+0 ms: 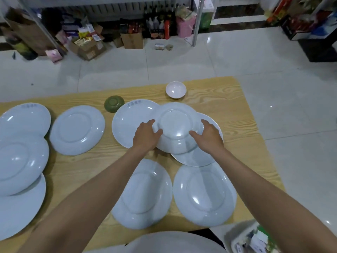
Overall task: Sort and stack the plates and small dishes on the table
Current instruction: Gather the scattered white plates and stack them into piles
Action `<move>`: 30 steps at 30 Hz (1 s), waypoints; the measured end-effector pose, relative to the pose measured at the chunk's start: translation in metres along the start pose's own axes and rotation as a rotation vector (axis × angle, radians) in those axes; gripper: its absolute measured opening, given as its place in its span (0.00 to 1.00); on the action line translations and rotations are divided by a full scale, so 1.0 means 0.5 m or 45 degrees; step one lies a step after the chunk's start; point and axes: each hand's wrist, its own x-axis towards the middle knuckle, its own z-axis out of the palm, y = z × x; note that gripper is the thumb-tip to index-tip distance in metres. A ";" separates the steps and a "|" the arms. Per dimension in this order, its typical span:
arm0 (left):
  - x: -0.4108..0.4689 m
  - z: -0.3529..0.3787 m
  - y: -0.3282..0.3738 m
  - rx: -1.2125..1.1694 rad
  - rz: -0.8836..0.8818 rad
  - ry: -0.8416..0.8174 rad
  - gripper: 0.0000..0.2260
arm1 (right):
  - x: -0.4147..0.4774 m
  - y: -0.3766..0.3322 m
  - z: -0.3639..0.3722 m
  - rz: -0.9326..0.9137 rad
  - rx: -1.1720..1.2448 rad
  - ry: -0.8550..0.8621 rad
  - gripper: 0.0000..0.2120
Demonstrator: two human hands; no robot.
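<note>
An upside-down white plate (176,123) sits in the middle of the wooden table (228,110), overlapping a face-up plate (129,125) on its left and another plate (197,157) under its right side. My left hand (145,136) grips its left rim, thumb on top. My right hand (207,135) grips its right rim. Two upside-down plates (144,194) (204,194) lie nearer to me. A lone plate (77,129) lies left of centre. A small green dish (114,103) lies upside down and a small white bowl (176,89) stands upright at the far side.
Three overlapping white plates (20,157) crowd the table's left end. A white bin with rubbish (251,238) stands at the lower right. Beyond the table is tiled floor, with boxes and bottles (131,39) under shelving at the back.
</note>
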 end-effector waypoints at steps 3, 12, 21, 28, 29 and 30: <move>0.030 0.018 0.002 -0.084 -0.099 0.007 0.30 | 0.038 0.004 0.011 0.117 0.162 0.014 0.37; 0.089 0.042 -0.015 -0.445 -0.453 0.067 0.37 | 0.103 0.025 0.042 0.268 0.366 -0.014 0.33; 0.096 0.041 -0.021 -0.463 -0.474 0.139 0.35 | 0.116 0.029 0.044 0.288 0.347 -0.001 0.24; 0.070 0.002 0.003 -0.540 -0.357 0.221 0.30 | 0.085 -0.009 0.016 0.209 0.451 0.116 0.23; 0.065 -0.009 0.012 -0.556 -0.341 0.242 0.33 | 0.079 -0.018 0.009 0.191 0.479 0.151 0.23; 0.059 -0.019 0.022 -0.575 -0.321 0.263 0.36 | 0.073 -0.028 0.001 0.173 0.509 0.184 0.23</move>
